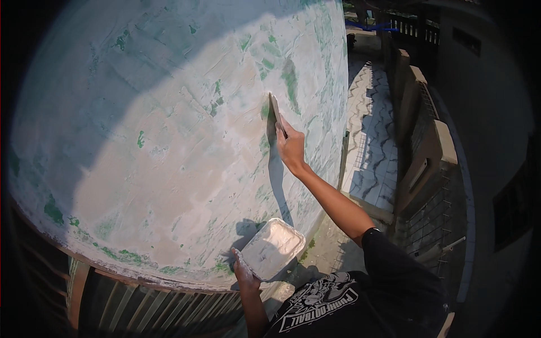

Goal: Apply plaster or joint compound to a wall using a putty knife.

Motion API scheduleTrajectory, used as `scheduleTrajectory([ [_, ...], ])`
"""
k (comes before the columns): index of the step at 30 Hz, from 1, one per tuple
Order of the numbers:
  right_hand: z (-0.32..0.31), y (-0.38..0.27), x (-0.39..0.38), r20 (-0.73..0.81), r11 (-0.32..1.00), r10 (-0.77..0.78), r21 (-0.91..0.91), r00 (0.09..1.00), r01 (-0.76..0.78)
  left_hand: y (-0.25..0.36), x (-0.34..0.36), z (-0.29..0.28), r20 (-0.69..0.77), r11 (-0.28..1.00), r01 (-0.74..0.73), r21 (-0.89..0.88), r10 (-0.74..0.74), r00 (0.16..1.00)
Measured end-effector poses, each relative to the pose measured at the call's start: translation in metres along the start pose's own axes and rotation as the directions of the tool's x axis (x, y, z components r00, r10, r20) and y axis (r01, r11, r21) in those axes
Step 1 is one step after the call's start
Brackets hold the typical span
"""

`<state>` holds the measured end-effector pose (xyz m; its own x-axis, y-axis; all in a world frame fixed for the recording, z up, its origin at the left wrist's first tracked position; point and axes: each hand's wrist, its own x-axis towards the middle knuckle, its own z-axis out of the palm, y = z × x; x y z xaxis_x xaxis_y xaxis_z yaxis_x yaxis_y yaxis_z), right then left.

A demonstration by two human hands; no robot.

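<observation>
A putty knife (274, 108) is gripped in my right hand (291, 145), its blade edge against the wall (186, 146). White filler is smeared over that wall, with green paint showing through in patches. My right arm is stretched out, and its shadow falls on the wall beside it. Lower down, my left hand (245, 271) holds a shallow rectangular tray (271, 248) by its left edge. Whitish filler coats the inside of the tray. White residue marks the fingers of both hands.
Below the wall's bottom edge runs a ribbed metal gate or fence (141, 307). To the right lies a tiled walkway (369, 146) with wavy dark lines, bordered by a low wall with posts (434, 146) and metal grilles. Shade covers the wall's upper left.
</observation>
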<state>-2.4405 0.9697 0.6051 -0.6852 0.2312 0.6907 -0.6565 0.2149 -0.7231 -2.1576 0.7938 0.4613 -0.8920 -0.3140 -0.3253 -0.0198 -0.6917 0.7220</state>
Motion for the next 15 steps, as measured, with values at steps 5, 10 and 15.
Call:
scheduleTrajectory([
  [5,0.024,-0.004,-0.047,0.090,0.990,-0.134,-0.030,0.987,0.137,-0.005,-0.006,-0.012,0.094,0.995,0.093,-0.035,-0.090,0.992],
  [10,0.000,-0.012,-0.032,-0.024,0.991,-0.117,0.062,0.993,0.119,-0.008,-0.007,-0.031,0.121,0.986,0.167,-0.020,-0.163,0.979],
  [15,0.024,-0.008,-0.019,0.082,0.992,-0.063,-0.103,0.995,0.072,-0.010,-0.011,-0.016,0.155,0.983,0.183,-0.021,-0.178,0.972],
])
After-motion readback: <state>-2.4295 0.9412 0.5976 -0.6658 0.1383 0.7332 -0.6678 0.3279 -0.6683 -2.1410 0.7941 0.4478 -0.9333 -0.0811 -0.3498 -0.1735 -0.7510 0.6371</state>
